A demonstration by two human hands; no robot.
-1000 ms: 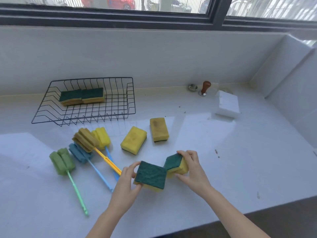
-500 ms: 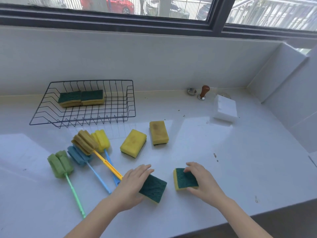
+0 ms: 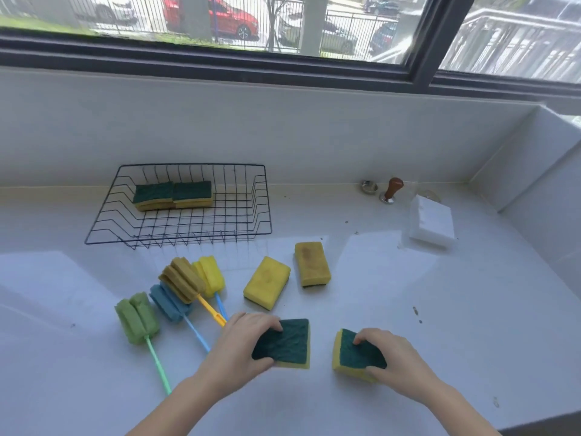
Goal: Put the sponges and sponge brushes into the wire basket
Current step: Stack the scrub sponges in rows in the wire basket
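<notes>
My left hand grips a green-topped yellow sponge near the counter's front, and my right hand grips a second green-topped sponge beside it. Both sponges lie flat, green side up. Two yellow sponges lie further back. To the left lie several sponge brushes: green, blue, tan with an orange handle and yellow. The black wire basket stands at the back left with two green-topped sponges inside.
A white foam block sits at the back right. Behind it stand a wooden-handled tamper and a small metal ring. A white wall runs along the back under the window, and a side wall closes the right.
Both sponges were held up and tilted a second ago; they now lie flat on the counter, further apart, with my hands pressed on them. The camera has tilted up a little.
</notes>
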